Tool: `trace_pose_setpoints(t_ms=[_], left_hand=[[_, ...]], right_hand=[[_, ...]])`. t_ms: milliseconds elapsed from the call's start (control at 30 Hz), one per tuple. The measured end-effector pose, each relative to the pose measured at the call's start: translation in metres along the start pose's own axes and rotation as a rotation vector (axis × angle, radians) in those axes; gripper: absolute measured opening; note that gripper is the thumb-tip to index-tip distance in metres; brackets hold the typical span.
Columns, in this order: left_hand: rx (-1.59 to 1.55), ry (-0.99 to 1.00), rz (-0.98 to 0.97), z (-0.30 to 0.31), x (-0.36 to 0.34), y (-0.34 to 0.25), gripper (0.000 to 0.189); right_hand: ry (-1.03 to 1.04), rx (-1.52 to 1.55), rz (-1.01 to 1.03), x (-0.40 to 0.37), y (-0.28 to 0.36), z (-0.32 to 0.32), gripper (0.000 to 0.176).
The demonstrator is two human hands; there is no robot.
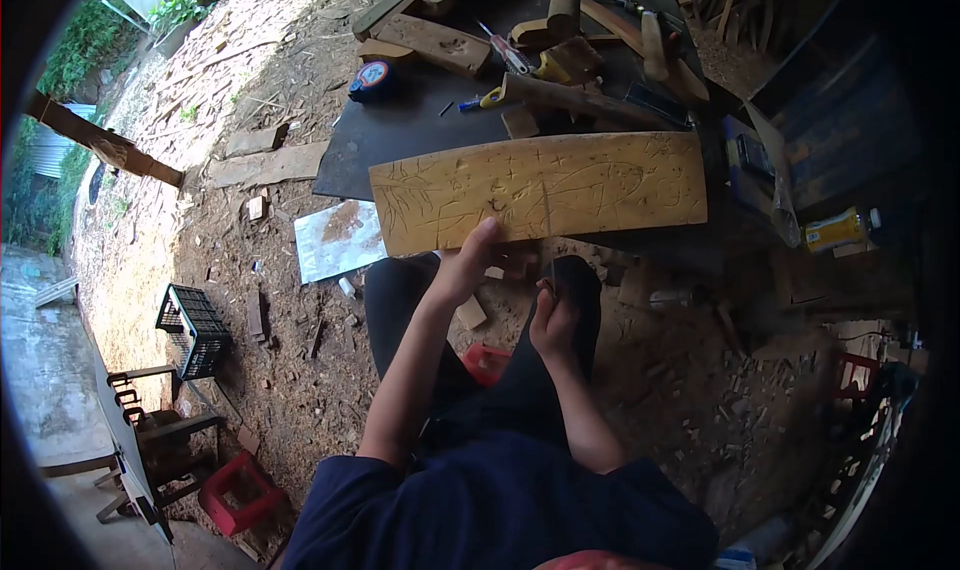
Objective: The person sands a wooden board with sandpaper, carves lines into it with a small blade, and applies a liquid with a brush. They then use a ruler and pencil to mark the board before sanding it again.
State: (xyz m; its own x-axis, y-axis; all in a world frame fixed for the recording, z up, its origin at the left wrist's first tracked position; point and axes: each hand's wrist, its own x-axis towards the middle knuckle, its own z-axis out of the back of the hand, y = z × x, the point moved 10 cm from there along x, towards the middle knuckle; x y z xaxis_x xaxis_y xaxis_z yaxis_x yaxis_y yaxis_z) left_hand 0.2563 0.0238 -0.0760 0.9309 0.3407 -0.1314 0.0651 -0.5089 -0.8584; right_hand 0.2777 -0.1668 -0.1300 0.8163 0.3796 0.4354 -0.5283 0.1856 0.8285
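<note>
A yellowish wooden board [590,195] with carved or drawn lines and small crosses spans the space in front of me, its upper edge overlapping the dark table in this view. My left hand [466,268] grips its lower edge, thumb on the marked face and fingers hidden behind. Below the board, my right hand [553,322] is closed around a thin, rod-like tool [547,215]. The tool's narrow shaft rises from the fist and crosses the board's face right of the middle; its exact kind does not show.
On the dark table [400,130] lie a tape measure [372,78], a screwdriver [508,56] and wooden pieces. A white sheet [335,240] is left of my knees. Farther left are a black crate [193,330] and red stool [240,492]. A yellow bottle [835,232] stands right. Wood chips litter the ground.
</note>
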Motion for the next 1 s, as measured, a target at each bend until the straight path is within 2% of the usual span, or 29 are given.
trace_pose_setpoints(t_ms=[67, 267, 333, 433, 633, 733, 1000], left_hand=[[0.003, 0.005, 0.001, -0.001, -0.001, -0.002, 0.06], [0.01, 0.03, -0.002, -0.003, -0.003, -0.001, 0.061], [-0.001, 0.031, -0.012, -0.002, -0.002, -0.002, 0.061], [0.036, -0.012, -0.007, 0.001, -0.002, -0.003, 0.057], [-0.04, 0.053, -0.033, 0.005, 0.002, 0.004, 0.049], [0.044, 0.059, 0.013, 0.01, 0.005, 0.013, 0.066], [0.054, 0.033, 0.0, 0.011, 0.004, 0.01, 0.065]], right_hand=[[0.033, 0.002, -0.019, -0.006, -0.004, -0.003, 0.021], [-0.021, -0.037, 0.093, 0.009, 0.018, 0.001, 0.022], [-0.005, -0.02, 0.05, 0.004, 0.01, 0.001, 0.021], [-0.032, -0.006, 0.067, 0.005, 0.01, 0.003, 0.021], [-0.038, -0.023, 0.068, 0.014, 0.011, 0.004, 0.02], [-0.034, 0.002, 0.066, 0.013, 0.011, 0.002, 0.02], [-0.035, 0.003, 0.037, 0.008, 0.004, -0.005, 0.02]])
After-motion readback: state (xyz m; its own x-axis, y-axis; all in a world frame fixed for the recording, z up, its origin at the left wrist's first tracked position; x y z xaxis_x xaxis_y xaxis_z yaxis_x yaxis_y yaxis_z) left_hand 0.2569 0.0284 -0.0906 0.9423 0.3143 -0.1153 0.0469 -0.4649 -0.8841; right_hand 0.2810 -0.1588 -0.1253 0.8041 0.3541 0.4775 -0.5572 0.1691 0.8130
